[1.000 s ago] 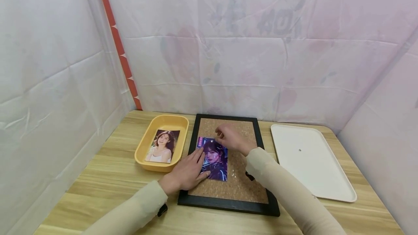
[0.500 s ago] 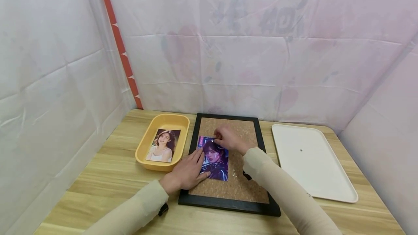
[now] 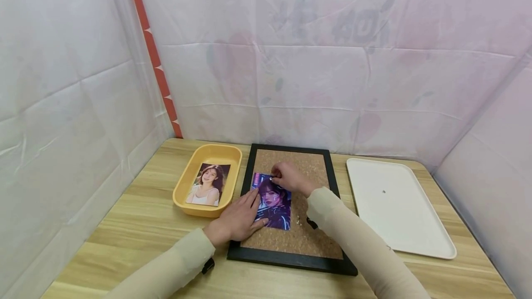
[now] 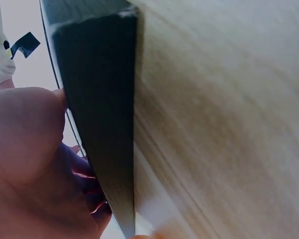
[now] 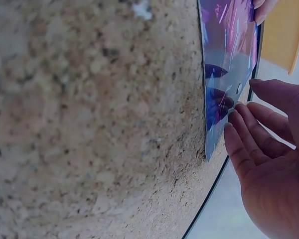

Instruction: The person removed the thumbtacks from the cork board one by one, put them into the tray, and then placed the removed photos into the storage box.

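Observation:
In the head view, a purple and blue picture card (image 3: 274, 209) lies on a black-framed cork board (image 3: 307, 239). My left hand (image 3: 238, 219) lies flat across the card's left side, its fingers spread. A small silver thumbtack (image 5: 238, 88) shows its round head near the card's top edge in the right wrist view. Beside that tack, my right hand (image 3: 291, 178) has its thumb and fingers apart, slightly bent, with the fingertips close to the card's surface. Whether the thumb touches the tack is unclear.
Left of the board stands a yellow tray (image 3: 178, 193) holding a photo of a person (image 3: 208, 186). A white tray (image 3: 399, 216) with one small tack (image 3: 383, 192) lies at right. The wooden table (image 3: 124, 225) is bordered by fabric walls.
My right hand has shifted slightly left over the card's top edge, closer to the tack. The left hand keeps its place on the card.

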### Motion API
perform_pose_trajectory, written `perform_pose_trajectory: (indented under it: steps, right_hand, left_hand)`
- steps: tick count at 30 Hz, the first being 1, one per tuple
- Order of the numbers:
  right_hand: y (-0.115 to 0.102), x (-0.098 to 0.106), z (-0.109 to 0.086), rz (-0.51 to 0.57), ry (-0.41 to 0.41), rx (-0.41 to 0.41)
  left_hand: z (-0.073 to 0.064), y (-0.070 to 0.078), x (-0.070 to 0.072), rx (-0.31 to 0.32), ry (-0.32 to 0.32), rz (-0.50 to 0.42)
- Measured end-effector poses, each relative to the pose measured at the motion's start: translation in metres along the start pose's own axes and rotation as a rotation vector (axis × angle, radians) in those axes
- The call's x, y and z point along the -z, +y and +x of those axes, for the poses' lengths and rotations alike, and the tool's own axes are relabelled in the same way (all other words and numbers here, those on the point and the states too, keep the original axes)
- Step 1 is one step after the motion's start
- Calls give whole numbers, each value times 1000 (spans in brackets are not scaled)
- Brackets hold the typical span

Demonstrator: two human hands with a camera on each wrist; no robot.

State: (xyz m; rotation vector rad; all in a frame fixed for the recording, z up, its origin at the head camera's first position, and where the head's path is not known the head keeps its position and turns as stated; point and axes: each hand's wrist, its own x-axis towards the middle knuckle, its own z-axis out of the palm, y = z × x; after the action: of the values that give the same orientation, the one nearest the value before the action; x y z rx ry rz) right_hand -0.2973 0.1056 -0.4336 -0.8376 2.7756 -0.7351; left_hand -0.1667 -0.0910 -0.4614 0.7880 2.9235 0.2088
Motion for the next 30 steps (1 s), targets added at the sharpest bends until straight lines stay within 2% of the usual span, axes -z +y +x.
perform_pose_trajectory:
  steps: [7,20,30]
  right_hand:
    - [-5,-1,2,-34,-18,-38]
    - [-5,-5,11,-56,-3,-114]
    - [-11,-7,14,-111,14,-128]
  left_hand:
    - [-2,3,8,3,-42,5]
    - [-2,6,11,7,-56,28]
    - [-4,8,14,8,-65,45]
